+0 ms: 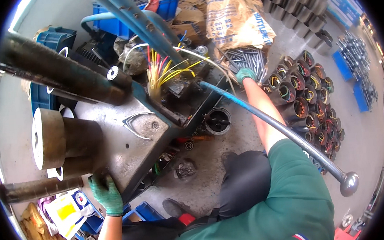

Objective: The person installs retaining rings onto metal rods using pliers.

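Observation:
My left hand (pixel 106 194), in a green glove, lies at the near edge of a grey metal machine table (pixel 114 146). Its fingers are spread against the edge, the fingertips dark beside a dark metal cylinder (pixel 83 137). At the far end of my outstretched arm, my right hand (pixel 245 74), also gloved in green, is down at a pile of loose metal rods (pixel 250 59). These spill from the mouth of a brown paper sack (pixel 234 18). The fingers of that hand are too small and hidden to show a grip.
A long steel lever with a ball end (pixel 349 183) slants across my right arm. Several dark motor housings with coloured wires (pixel 301 106) stand right of the rods. Yellow and red wires (pixel 158 73) rise from the machine. Blue bins of metal parts (pixel 361 95) sit at far right.

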The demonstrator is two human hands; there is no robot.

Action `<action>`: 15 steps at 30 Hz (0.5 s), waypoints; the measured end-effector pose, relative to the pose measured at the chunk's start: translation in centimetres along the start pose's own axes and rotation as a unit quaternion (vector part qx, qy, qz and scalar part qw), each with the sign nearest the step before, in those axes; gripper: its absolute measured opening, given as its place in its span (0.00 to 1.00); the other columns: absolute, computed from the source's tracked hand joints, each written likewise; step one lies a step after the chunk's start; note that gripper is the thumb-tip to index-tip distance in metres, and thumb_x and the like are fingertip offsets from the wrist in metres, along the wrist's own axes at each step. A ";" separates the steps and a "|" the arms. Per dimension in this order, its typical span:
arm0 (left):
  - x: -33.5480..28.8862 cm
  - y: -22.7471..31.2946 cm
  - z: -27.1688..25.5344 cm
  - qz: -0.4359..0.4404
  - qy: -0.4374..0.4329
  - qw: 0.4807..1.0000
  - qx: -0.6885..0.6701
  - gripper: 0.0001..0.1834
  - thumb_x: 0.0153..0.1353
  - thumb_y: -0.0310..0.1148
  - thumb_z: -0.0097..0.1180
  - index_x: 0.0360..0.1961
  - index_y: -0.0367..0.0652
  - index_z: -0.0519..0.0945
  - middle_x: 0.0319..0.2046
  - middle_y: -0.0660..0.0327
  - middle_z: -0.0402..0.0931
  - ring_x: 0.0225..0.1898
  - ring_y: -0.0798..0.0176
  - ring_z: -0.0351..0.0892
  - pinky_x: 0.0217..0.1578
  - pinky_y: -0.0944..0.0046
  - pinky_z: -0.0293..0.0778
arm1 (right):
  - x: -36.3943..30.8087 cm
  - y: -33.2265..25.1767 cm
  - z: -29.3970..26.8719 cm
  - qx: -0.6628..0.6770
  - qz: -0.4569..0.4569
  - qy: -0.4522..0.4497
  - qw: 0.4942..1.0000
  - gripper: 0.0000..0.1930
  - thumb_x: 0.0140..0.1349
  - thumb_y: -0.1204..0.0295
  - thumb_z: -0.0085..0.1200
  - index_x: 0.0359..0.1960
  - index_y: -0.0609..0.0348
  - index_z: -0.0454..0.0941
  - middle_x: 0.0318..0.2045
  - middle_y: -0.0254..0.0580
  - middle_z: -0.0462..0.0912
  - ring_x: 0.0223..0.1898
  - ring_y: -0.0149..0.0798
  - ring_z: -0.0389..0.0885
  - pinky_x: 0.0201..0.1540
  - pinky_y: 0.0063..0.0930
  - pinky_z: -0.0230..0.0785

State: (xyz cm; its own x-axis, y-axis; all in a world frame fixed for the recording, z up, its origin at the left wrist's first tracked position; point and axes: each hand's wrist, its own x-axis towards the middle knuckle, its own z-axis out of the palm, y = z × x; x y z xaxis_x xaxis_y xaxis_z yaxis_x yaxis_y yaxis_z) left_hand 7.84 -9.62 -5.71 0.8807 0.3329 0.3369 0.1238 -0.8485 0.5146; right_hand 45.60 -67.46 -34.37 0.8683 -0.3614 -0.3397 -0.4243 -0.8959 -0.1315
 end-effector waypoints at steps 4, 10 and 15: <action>0.1 0.2 0.0 0.000 0.005 1.000 -0.022 0.17 0.70 0.20 0.56 0.59 0.37 0.77 0.53 0.53 0.81 0.54 0.55 0.80 0.60 0.60 0.73 | -1.1 -0.8 1.3 -0.019 -0.027 0.096 0.995 0.17 0.68 0.65 0.49 0.50 0.49 0.90 0.53 0.53 0.88 0.55 0.53 0.87 0.57 0.48 0.80; 0.0 0.3 -0.3 -0.012 0.005 1.000 -0.022 0.15 0.68 0.23 0.58 0.55 0.38 0.79 0.50 0.49 0.80 0.51 0.48 0.81 0.56 0.56 0.75 | 1.0 -0.3 2.5 -0.017 -0.054 0.089 0.994 0.17 0.69 0.67 0.49 0.50 0.51 0.89 0.51 0.53 0.89 0.54 0.56 0.88 0.56 0.51 0.80; 0.8 2.8 0.1 0.023 -0.015 0.998 0.061 0.15 0.65 0.25 0.60 0.53 0.40 0.82 0.48 0.48 0.80 0.49 0.43 0.82 0.52 0.52 0.77 | 2.1 1.5 2.5 -0.024 -0.024 0.072 0.997 0.18 0.67 0.65 0.50 0.53 0.50 0.88 0.55 0.54 0.87 0.56 0.57 0.87 0.58 0.52 0.79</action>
State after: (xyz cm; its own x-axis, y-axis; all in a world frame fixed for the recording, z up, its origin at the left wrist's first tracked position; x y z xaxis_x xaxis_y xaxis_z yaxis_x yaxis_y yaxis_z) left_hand 8.92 -11.70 -4.06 0.9002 0.2812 0.3325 0.1361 -0.9070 0.3985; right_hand 46.11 -68.93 -37.61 0.9167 -0.3479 -0.1967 -0.3715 -0.9232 -0.0987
